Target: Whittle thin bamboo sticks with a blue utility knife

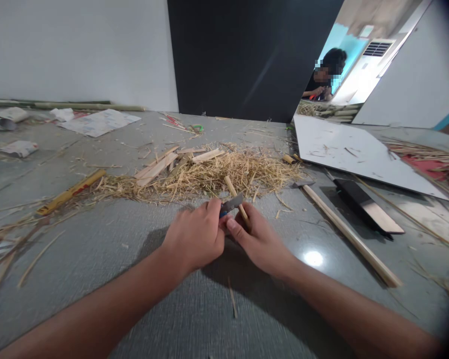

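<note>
Grey, speckled work surface (97, 249) is lying under both hands, and the patch directly around and nearer than the hands is carrying only a few loose slivers. Just beyond the fingers a pile of straw-coloured shavings (209, 177) is spreading to both sides, with flat offcuts (157, 167) lying on its left part. To the right of the right hand a long wooden stick (349, 234) is running diagonally, and a dark flat blade (366, 207) is resting just past it. Further right and beyond, a white board (359, 149) is lying with its near edge angled toward the stick. Well to the left, a yellowish strip (71, 192) is lying near the end of the shavings pile.

Left hand (194, 237) is closed around a small knife (230, 204), whose grey blade is pointing right, against a short wooden stick (235, 197). Right hand (258, 239) is gripping the lower end of that stick, its thumb touching the left hand; the stick is tilting away over the shavings.

Another person (324, 75) is sitting well beyond, at the far right.
</note>
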